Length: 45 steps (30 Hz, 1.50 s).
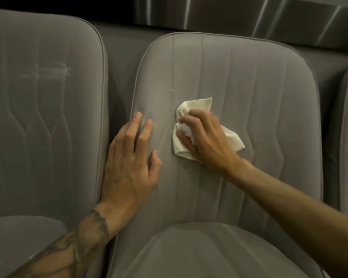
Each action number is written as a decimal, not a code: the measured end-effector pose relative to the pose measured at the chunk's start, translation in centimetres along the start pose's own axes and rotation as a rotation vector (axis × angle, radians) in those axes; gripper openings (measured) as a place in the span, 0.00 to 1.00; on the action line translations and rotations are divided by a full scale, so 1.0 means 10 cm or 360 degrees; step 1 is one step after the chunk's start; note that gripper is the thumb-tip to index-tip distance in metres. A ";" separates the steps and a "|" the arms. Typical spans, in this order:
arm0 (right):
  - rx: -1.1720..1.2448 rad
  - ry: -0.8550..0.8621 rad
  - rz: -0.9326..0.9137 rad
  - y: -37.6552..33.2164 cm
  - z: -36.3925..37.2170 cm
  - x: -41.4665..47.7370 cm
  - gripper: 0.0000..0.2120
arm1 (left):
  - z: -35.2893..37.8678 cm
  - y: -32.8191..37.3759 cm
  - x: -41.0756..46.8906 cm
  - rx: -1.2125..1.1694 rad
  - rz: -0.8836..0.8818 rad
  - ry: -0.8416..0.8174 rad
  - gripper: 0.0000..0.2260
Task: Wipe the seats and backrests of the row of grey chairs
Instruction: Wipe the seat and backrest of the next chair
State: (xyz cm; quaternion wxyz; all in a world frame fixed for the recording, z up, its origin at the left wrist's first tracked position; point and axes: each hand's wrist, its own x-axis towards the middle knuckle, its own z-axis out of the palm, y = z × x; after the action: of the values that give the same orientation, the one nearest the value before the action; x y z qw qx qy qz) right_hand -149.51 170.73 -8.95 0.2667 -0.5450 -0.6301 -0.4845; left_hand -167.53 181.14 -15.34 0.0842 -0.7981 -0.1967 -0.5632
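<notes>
Lighting dim, warm, even; soft shadows only. Slight motion blur on right hand [206, 137] and white cloth [191, 109]. Wide-angle bowing at edges; streaked glare on dark panel [289, 15].

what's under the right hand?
A crumpled white cloth, pressed by the right hand against the middle chair's backrest. Cloth edges stick out above, left and right of the hand. The fabric directly beneath the cloth is covered, so its state cannot be seen.
</notes>
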 end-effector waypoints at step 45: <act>-0.0001 -0.0319 -0.0338 -0.20 0.11 -0.67 0.15 | -0.05 -0.01 0.03 -0.0009 0.0013 0.0015 0.28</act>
State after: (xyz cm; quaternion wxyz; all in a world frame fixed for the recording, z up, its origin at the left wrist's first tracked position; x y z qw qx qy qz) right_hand -149.41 168.95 -15.77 0.1494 -0.5210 -0.7076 -0.4532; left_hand -167.90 181.10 -14.88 0.0852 -0.7965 -0.1916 -0.5671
